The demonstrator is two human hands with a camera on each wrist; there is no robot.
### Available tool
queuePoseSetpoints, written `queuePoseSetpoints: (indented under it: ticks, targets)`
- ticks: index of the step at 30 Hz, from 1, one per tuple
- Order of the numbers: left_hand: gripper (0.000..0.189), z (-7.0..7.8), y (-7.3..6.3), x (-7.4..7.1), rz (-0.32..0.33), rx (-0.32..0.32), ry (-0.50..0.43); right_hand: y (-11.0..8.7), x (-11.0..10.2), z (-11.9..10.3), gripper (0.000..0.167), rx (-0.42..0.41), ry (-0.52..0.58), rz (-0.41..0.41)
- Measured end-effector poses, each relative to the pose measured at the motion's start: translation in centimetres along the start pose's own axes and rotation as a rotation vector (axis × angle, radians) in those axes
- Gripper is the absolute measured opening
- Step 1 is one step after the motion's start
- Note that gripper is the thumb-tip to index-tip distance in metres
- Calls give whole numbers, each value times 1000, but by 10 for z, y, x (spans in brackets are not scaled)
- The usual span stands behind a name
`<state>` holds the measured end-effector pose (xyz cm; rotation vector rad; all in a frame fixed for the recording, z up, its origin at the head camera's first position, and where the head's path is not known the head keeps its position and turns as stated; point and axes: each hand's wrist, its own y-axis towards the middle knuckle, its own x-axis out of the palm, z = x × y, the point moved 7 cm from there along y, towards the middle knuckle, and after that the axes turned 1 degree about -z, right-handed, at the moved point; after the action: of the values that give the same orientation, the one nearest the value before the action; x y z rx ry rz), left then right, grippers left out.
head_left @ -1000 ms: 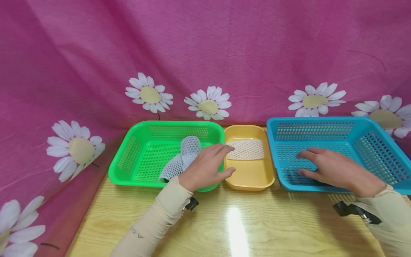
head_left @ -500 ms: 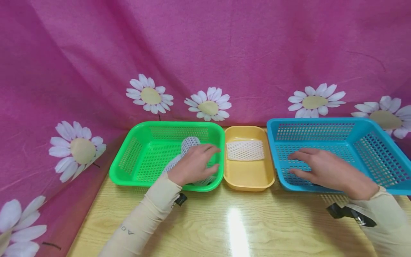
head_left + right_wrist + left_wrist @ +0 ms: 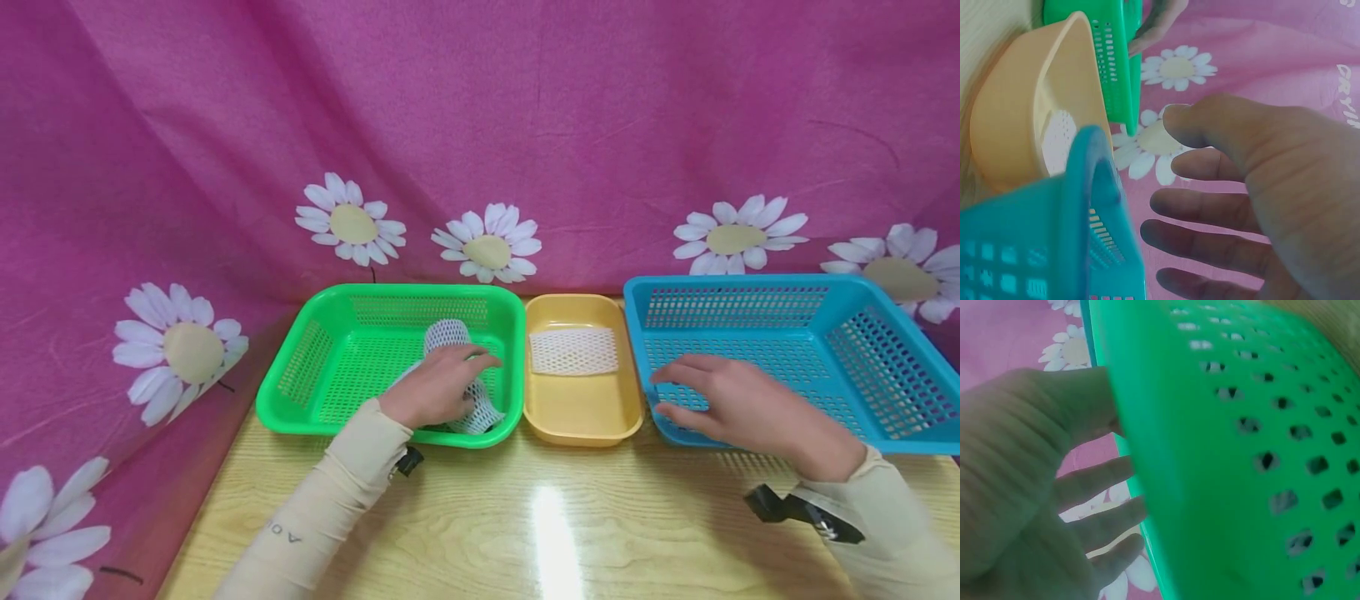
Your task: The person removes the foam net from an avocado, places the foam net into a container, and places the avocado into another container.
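My left hand hovers low over the green basket, fingers spread and loosely bent, right above the white foam net sleeves. One foam net sleeve shows beyond the hand and another by the thumb; the hand hides the rest. In the left wrist view the basket rim covers the fingertips, and nothing shows in the grasp. Over the left part of the blue basket, my right hand is held with fingers apart, nothing between them. The right wrist view shows those fingers relaxed and bare.
Between the two baskets stands a yellow tray with a flat white foam net in it. All three containers line up on a wooden table. A pink curtain with daisies hangs right behind them.
My left hand has shifted left and down into the green basket, over the net sleeves, from near the yellow tray. My right hand has moved left toward the blue basket's left side.
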<state>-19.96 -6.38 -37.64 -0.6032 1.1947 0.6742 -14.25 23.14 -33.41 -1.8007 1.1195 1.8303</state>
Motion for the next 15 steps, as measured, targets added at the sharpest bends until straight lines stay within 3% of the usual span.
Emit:
queuePoseSetpoints:
  ticks: [9,15]
  targets:
    - [63,-4,-5,3,-111,-42,0,0,6,-8,34,-5,21,17]
    - [64,-8,-5,2,-129,-71,-17,2,11,-14,31,-9,44,26]
